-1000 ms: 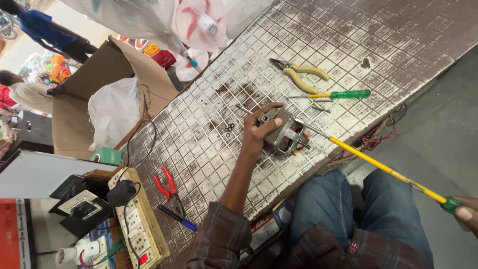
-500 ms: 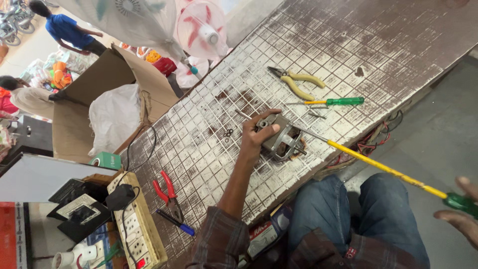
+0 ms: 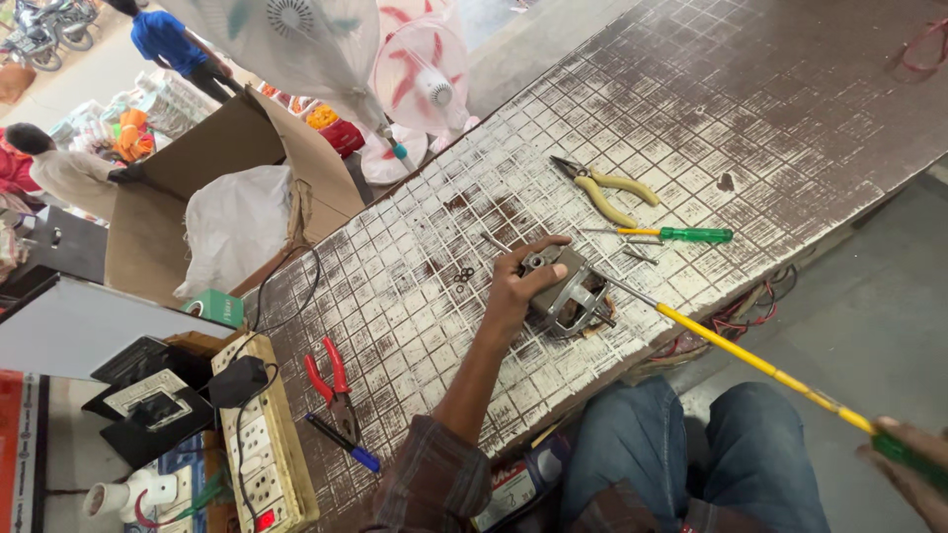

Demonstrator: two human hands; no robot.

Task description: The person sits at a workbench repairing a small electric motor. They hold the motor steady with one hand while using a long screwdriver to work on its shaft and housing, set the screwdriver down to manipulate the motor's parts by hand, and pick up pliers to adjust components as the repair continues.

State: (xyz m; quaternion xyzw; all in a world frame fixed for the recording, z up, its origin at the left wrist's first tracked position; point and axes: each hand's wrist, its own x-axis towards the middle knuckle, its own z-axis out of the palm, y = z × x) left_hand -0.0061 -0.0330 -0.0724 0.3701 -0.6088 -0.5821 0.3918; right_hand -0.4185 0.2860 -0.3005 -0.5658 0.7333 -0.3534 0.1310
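My left hand (image 3: 520, 283) grips a small grey metal motor (image 3: 565, 293) that rests on the worn, grid-patterned workbench (image 3: 750, 118) near its front edge. My right hand (image 3: 913, 467), at the lower right corner and partly cut off, holds the green handle of a long yellow-shafted screwdriver (image 3: 750, 360). Its metal tip reaches the right side of the motor. Small dark washers (image 3: 463, 277) lie on the bench just left of my left hand.
Yellow-handled pliers (image 3: 607, 190) and a green-handled screwdriver (image 3: 676, 234) lie beyond the motor. Red-handled pliers (image 3: 331, 380) and a blue pen (image 3: 344, 443) lie at the left, beside a power strip (image 3: 262, 434). A cardboard box (image 3: 212, 188), fans (image 3: 420, 74) and other people stand behind.
The view has shifted slightly, so the bench and motor sit lower in the frame. My left hand stays on the motor and the long screwdriver stays against it.
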